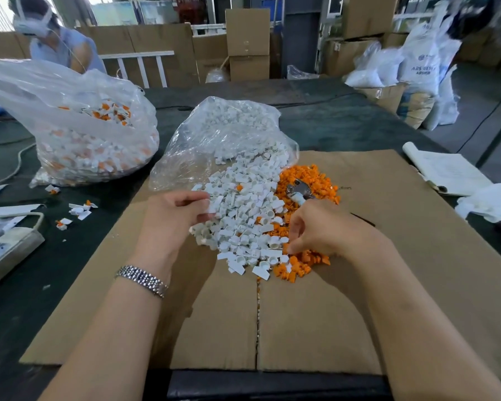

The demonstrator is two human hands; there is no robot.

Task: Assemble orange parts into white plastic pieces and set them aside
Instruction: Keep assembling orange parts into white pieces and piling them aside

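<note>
A heap of small white plastic pieces [245,215] spills from a clear bag [223,134] onto a brown cardboard sheet [315,314]. Right beside it lies a heap of orange parts [310,180]. My left hand [174,215], with a metal watch on the wrist, pinches a white piece at the left edge of the white heap. At the heap's lower right edge, my right hand [321,227] has its fingertips curled down onto an orange part where the two heaps meet.
A big clear bag of assembled white-and-orange pieces [78,125] stands at the left, with several loose ones [78,209] on the dark table. A metal tool [297,192] lies on the orange heap. Papers [446,169] lie at right. Another person works at the back left.
</note>
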